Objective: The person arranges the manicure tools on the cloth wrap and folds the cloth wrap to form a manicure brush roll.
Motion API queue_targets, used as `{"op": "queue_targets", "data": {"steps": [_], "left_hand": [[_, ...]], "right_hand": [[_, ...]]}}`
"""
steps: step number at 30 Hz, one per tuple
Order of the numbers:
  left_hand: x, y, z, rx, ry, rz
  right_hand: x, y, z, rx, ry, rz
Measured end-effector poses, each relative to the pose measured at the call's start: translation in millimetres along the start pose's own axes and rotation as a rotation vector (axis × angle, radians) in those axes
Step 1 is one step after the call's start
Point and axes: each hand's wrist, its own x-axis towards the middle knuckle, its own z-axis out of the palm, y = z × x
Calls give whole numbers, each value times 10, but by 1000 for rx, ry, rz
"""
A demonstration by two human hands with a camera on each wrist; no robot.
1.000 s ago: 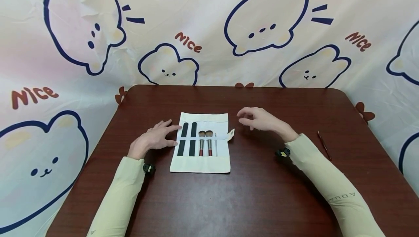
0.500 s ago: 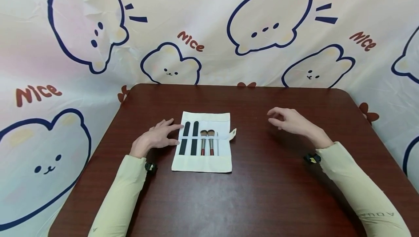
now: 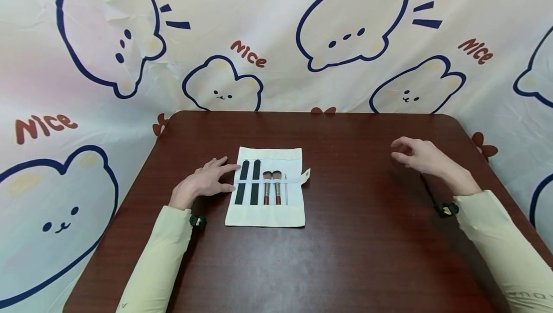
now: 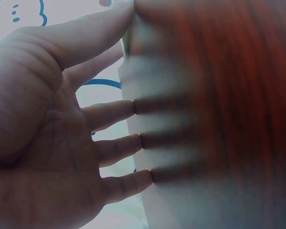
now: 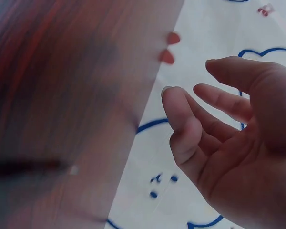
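A white fabric pouch (image 3: 265,216) lies unrolled on the table. An elastic band holds two black flat strips with rounded ends (image 3: 257,171), two makeup brushes (image 3: 277,189) with red handles, and a thin silvery rod (image 3: 286,192). My left hand (image 3: 200,183) rests at the pouch's left edge, thumb and index finger touching it, its fingers spread in the left wrist view. Over the table's right side hovers my right hand (image 3: 425,159), fingers loosely bent and holding nothing. Beneath it lies a slim dark stick-like tool (image 3: 427,189), partly hidden by hand and wrist, blurred in the right wrist view.
A dark brown wooden table (image 3: 276,270) bears everything. A small cream tab (image 3: 305,176) sticks out from the pouch's right edge. Behind and beside the table hangs a white cloth (image 3: 285,15) printed with blue-outlined bears. Each wrist wears a small black camera (image 3: 446,209).
My right hand has moved rightward, away from the pouch's right side to above the slim dark tool. The left hand and the pouch have stayed in place.
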Motion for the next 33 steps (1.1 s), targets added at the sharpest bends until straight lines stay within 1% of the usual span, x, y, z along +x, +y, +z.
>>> {"op": "queue_targets", "data": {"steps": [3,11,18,22,25,33], "left_hand": [[3,-4,-8,3,5,0],[25,-6,0,13,0,1],[28,10,9,16,7,11],[31,4,7,16,4,12],[29,1,6,12,1,6],[22,-25,20,14,1,6]], "right_hand": [[-44,127,-38,-27,-15,32],[-171,369,-88,-130,-18,53],[-263,525,-98,-184,-82,117],[-301,601,-85,-211,-117,134],[-317,642,-61,-204,-145,149],[-358,674,45,-88,-237,200]]}}
